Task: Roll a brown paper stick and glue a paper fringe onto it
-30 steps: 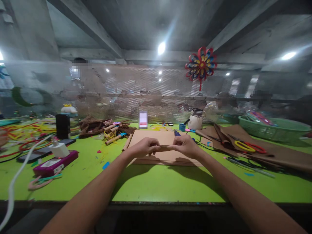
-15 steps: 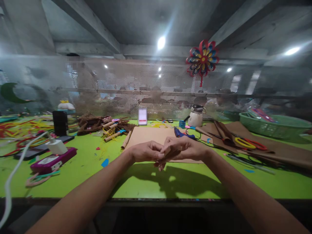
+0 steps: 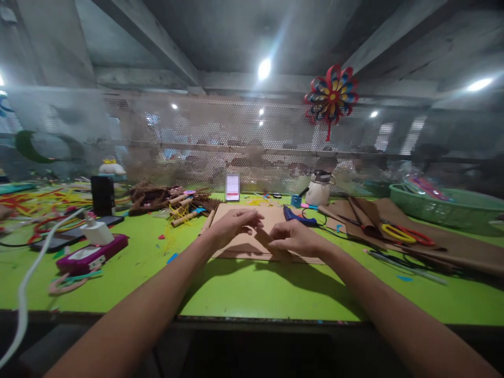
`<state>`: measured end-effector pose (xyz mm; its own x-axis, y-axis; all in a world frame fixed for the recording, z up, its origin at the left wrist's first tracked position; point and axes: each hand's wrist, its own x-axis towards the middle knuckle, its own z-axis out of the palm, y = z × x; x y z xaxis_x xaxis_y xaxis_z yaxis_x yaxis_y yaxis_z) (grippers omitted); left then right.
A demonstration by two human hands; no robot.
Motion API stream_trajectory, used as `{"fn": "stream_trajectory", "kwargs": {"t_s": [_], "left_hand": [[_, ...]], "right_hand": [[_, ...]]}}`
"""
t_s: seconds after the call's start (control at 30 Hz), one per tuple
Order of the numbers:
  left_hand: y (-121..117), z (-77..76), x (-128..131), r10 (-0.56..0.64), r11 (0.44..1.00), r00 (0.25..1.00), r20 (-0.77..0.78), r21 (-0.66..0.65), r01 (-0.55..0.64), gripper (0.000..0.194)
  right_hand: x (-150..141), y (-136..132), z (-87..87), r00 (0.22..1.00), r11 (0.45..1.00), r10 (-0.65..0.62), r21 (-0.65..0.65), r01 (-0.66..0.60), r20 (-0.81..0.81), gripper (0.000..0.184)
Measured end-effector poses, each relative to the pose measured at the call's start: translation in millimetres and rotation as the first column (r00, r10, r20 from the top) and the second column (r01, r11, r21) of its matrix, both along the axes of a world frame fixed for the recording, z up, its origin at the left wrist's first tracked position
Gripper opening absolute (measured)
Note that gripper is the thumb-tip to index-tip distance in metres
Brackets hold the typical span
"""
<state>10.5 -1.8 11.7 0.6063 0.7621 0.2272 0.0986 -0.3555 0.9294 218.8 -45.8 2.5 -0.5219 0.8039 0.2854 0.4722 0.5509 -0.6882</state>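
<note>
A small brown piece of cardboard [image 3: 263, 237] is pinched between the thumb and fingers of my right hand [image 3: 293, 239]. It tilts up toward my left hand, and its lower part blurs into the cardboard beneath. My left hand [image 3: 236, 226] is raised just to the left of it, fingers stretched and slightly apart, holding nothing. Under both hands lie stacked flat sheets of cardboard [image 3: 232, 245] on the green table [image 3: 244, 291]. A blue hot glue gun [image 3: 299, 218] rests on the sheets behind my right hand.
On the left stand a purple power strip [image 3: 92, 254] with a white charger and a dark phone [image 3: 102, 195]. Paper rolls [image 3: 185, 215] lie beyond my left hand. To the right are brown paper [image 3: 457, 241], scissors [image 3: 405, 234], a white jug [image 3: 318, 190] and a green basket [image 3: 452, 212].
My hands were together around the brown piece and have now come apart. The left hand has let go and lifted; the right keeps the piece. The view has shifted slightly.
</note>
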Motion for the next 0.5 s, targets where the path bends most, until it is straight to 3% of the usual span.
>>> {"fn": "stream_trajectory", "kwargs": {"t_s": [0.07,0.2,0.33,0.5], "left_hand": [[0,-0.4,3,0.002,0.989,0.990,-0.142,0.145,0.019,0.037],[1,-9.9,9,0.100,0.926,0.895,-0.435,0.370,0.076,0.028],[7,-18.5,5,0.154,0.913,0.878,-0.453,0.406,0.049,0.028],[8,-25.1,-2,0.156,0.949,0.845,-0.512,0.315,0.016,0.028]], "right_hand": [[0,4,-4.4,0.994,0.997,-0.047,0.073,0.040,0.095,0.014],[-2,10,-10.0,0.980,0.983,-0.115,0.158,0.089,0.161,0.018],[-2,15,-14.6,0.980,0.986,-0.096,0.154,0.069,0.173,0.020],[0,25,-27.6,0.971,0.988,-0.089,0.140,0.059,0.220,0.020]]}}
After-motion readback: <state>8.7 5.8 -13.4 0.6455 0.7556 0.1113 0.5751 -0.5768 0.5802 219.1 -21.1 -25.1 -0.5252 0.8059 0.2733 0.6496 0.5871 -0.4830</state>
